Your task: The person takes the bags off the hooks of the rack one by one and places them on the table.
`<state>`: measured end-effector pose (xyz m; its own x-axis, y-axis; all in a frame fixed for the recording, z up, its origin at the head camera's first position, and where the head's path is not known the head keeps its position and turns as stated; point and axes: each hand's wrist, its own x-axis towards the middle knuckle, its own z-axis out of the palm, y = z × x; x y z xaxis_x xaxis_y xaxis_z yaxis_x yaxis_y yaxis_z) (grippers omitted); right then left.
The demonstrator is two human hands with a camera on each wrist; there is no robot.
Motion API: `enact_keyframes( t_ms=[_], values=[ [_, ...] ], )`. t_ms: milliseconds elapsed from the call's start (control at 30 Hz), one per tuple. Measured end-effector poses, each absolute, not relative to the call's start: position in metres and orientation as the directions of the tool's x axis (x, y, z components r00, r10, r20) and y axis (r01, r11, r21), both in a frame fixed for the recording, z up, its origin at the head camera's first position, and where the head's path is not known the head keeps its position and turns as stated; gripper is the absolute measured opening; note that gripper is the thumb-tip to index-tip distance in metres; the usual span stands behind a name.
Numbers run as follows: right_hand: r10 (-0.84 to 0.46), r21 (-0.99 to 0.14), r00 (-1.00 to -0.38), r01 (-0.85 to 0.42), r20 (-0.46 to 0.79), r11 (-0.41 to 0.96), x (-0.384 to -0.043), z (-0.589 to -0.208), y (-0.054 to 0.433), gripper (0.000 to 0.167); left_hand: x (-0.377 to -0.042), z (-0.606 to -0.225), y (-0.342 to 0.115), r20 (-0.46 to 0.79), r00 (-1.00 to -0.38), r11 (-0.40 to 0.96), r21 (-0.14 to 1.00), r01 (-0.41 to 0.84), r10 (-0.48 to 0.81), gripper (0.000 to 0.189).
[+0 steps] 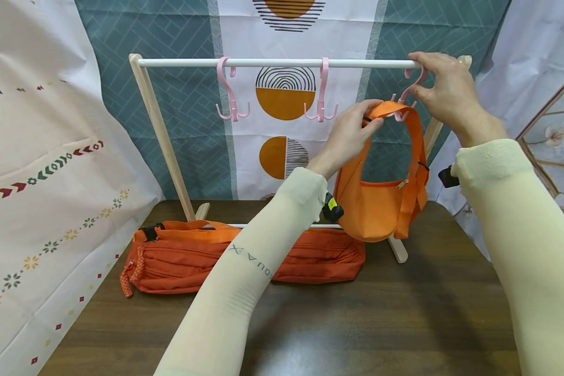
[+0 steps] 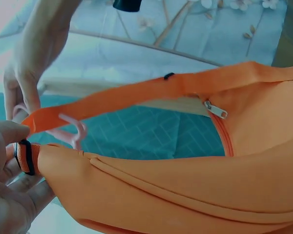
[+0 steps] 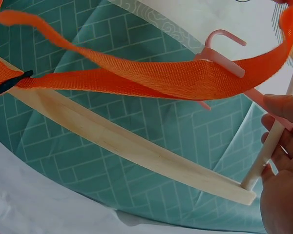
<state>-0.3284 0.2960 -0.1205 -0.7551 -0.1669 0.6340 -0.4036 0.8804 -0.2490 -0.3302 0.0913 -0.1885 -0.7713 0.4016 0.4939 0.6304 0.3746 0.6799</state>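
An orange shoulder bag hangs at the right end of the rack, its strap looped over the prongs of a pink hook. My left hand pinches the strap near its black slider, left of the hook; the left wrist view shows thumb and fingers around that end. My right hand holds the pink hook's stem between thumb and fingers, just by the rail. The bag's body stays off the table, with its zip pull facing the opening.
Two more pink hooks, one left and one central, hang from the white rail of the wooden rack. A red-orange bag lies on the brown table behind my left forearm. Patterned cloths stand around.
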Motion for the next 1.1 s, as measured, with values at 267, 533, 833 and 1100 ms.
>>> enact_keyframes(
  t_ms=[267, 533, 833, 1100],
  values=[
    [-0.156, -0.265, -0.766, -0.395, 0.624, 0.879, -0.328, -0.12, 0.296, 0.06, -0.324, -0.182, 0.096, 0.509, -0.757, 0.355, 0.676, 0.646, 0.409, 0.045],
    [-0.168, -0.25, -0.75, -0.409, 0.639, 0.878, -0.327, -0.121, 0.296, 0.06, -0.322, -0.179, 0.1, 0.513, -0.759, 0.311, 0.703, 0.64, 0.402, 0.047],
    [-0.177, -0.233, -0.74, -0.416, 0.649, 0.879, -0.327, -0.121, 0.296, 0.06, -0.319, -0.174, 0.101, 0.515, -0.759, 0.263, 0.729, 0.633, 0.399, 0.047],
    [-0.186, -0.23, -0.739, -0.422, 0.647, 0.877, -0.327, -0.121, 0.297, 0.06, -0.314, -0.172, 0.1, 0.514, -0.751, 0.219, 0.744, 0.631, 0.414, 0.048]
  ],
)
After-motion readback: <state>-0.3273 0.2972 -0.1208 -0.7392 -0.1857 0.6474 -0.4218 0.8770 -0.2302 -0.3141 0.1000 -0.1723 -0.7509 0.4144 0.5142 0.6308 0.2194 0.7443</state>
